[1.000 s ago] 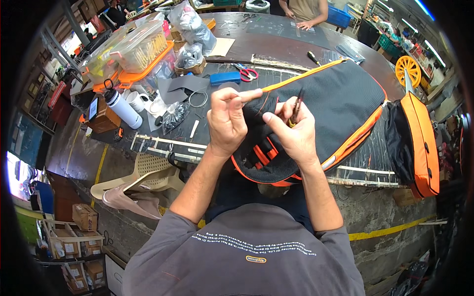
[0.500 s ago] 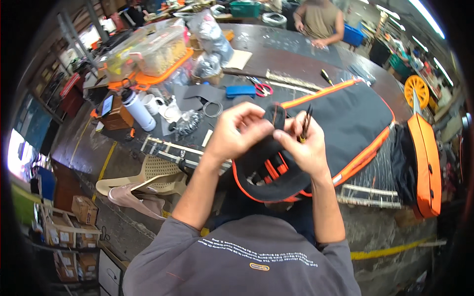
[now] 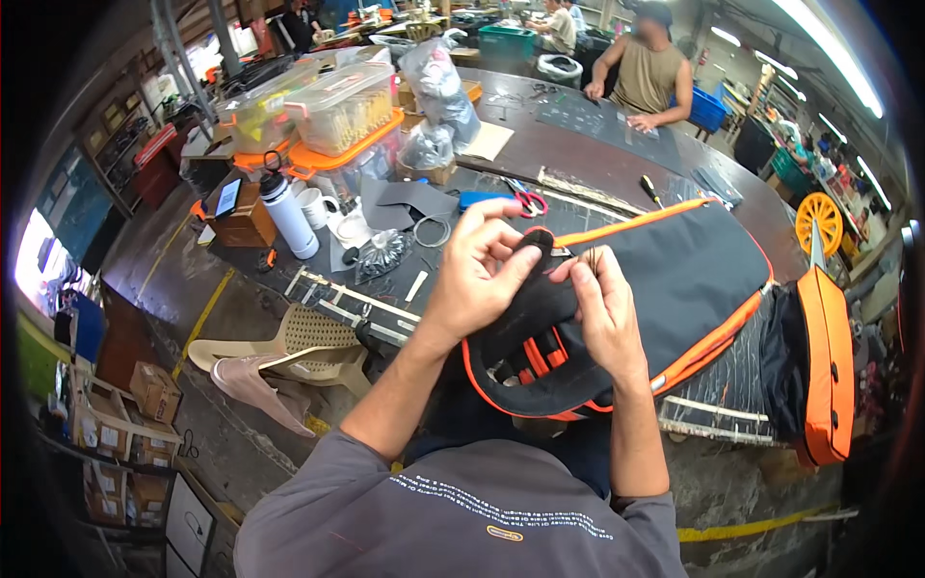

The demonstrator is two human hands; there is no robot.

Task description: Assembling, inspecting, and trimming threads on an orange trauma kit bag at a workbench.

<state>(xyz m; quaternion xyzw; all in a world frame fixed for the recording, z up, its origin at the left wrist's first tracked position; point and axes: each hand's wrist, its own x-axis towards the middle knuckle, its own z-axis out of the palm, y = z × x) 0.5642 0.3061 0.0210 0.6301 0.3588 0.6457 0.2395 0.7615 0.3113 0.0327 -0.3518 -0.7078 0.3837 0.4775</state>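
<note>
A black fabric bag with orange trim (image 3: 674, 279) lies across the dark workbench (image 3: 578, 154) in front of me. My left hand (image 3: 482, 275) pinches a raised fold of the bag's black fabric at its near corner. My right hand (image 3: 602, 303) grips the same fold from the other side, fingers closed around it next to a small metal piece. Both hands meet above the bag's rounded corner, where orange straps (image 3: 540, 361) show beneath them.
Red-handled scissors (image 3: 525, 200), a white bottle (image 3: 287, 214), a white cup (image 3: 314, 205), clear plastic boxes (image 3: 337, 106) and bags crowd the bench's left. A second black-orange bag (image 3: 819, 366) hangs at right. A person (image 3: 650, 72) works at the far side. A beige chair (image 3: 289, 347) stands below.
My hands have drawn closer together on the bag's corner fold, and the thin dark tool seen earlier in my right hand no longer shows. The view has tilted up.
</note>
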